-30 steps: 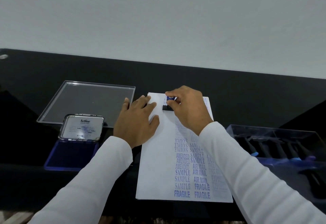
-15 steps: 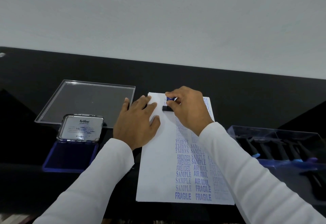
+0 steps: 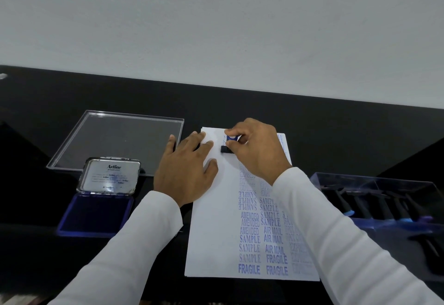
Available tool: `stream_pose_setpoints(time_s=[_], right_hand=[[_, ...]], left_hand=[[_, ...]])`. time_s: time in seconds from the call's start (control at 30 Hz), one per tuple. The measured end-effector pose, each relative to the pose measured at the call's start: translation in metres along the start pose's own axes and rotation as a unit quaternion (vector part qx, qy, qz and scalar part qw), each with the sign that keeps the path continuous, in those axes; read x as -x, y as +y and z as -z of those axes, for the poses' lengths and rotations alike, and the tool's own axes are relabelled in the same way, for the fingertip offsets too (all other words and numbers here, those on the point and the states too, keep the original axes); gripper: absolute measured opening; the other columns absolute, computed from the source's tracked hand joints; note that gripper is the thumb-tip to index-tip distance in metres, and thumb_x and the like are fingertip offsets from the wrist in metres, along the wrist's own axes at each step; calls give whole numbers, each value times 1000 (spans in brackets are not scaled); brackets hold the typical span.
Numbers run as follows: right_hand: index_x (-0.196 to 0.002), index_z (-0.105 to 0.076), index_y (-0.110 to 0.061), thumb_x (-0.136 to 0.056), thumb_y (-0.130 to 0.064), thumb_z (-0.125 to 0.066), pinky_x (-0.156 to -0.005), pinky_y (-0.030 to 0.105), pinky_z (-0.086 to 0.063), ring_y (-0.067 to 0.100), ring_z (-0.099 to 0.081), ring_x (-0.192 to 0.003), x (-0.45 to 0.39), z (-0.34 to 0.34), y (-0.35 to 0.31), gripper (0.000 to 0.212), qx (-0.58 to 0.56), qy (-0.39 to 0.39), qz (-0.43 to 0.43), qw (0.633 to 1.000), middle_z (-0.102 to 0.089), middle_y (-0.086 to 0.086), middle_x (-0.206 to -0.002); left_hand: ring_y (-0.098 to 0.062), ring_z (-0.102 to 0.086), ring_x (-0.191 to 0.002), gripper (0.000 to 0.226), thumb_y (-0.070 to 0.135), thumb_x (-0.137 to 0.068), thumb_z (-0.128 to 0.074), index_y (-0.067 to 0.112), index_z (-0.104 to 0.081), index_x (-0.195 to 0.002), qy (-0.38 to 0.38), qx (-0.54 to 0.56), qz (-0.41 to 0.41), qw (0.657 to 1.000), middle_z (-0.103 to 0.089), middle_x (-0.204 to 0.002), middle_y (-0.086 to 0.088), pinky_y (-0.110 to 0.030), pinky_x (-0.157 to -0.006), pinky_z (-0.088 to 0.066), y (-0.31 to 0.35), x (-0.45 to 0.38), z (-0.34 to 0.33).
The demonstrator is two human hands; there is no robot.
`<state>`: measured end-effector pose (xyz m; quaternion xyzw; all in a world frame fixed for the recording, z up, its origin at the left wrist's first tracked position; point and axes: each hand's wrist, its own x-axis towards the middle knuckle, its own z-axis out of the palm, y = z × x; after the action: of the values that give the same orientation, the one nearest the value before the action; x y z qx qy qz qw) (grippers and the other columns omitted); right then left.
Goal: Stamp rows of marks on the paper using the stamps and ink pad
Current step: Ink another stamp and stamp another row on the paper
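Two hands work at the far end of the paper (image 3: 216, 232), a white sheet lying on a black table (image 3: 312, 136). The right hand (image 3: 259, 150) has its fingers and thumb curled round a small stamp (image 3: 227, 144), pinching its blue top while the black base sits on the sheet near the far edge. The left hand (image 3: 186, 167) lies flat with straight, spread fingers, pressing down the sheet's far left corner and partly resting on the table just beside it; it holds nothing. Both arms wear white sleeves.

Down the sheet, nearer the person than the stamp, run columns of blue marks (image 3: 262, 244) reading EXPRESS, SAMPLE, AMENDED, AIR MAIL and FRAGILE; a fainter column on the right is partly hidden by the right sleeve.

Left of the paper, well apart from it, the ink pad (image 3: 95, 215) stands open, its blue pad facing up and its silver lid (image 3: 109, 177) tilted back. Beyond the ink pad lies a clear flat tray (image 3: 115, 141). Right of the paper sits a clear box (image 3: 374, 199) with several dark-handled stamps inside, too blurred to count.
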<state>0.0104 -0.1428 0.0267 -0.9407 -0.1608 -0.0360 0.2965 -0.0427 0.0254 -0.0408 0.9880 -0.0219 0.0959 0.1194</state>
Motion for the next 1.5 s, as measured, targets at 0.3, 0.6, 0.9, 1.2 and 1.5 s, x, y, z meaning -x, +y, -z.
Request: stream_pose_setpoints(time_s=[0.3,0.6,0.9,1.2,1.5], right_hand=[[-123,-70,-22,-93,-29,-67,-98,28,-50,17,-64,-102,-2,1,0,30,9,-9,-2,1000,-67,-1,-120],[-107,-77,-23,-86,-28,-76,-81,18,-50,11,-63,-84,-1,-2,6,21,-18,5,10,1000,-68,-7,-104],[-119,-72,-23,-92,-29,-69,-91,23,-49,12,-62,-94,-3,-3,6,28,-5,0,8,1000,-68,-4,-115],[-116,-74,-23,-90,-28,-72,-87,19,-47,8,-59,-87,-3,-3,6,26,-4,0,12,1000,-69,-4,-113],[-112,-75,-24,-89,-28,-73,-90,24,-53,11,-62,-88,-1,-3,4,24,-11,1,2,1000,-69,-5,-111]], left_hand=[[-27,-46,-140,60,56,-95,-37,21,-59,-138,3,7,-1,1000,-51,-150,-4,-58,-121,-18,1,1,1],[-27,-44,-141,61,56,-95,-36,22,-57,-140,0,6,-1,1000,-49,-152,-4,-58,-121,-17,0,0,0],[-26,-44,-141,60,55,-95,-36,22,-57,-140,1,2,1,1000,-49,-152,-3,-58,-121,-17,1,0,0],[-26,-43,-142,62,57,-95,-34,23,-57,-141,-3,0,1,1000,-48,-153,-2,-58,-121,-16,1,0,1],[-25,-41,-143,64,59,-94,-31,24,-55,-142,-10,2,4,1000,-46,-154,-2,-57,-122,-15,2,0,2]])
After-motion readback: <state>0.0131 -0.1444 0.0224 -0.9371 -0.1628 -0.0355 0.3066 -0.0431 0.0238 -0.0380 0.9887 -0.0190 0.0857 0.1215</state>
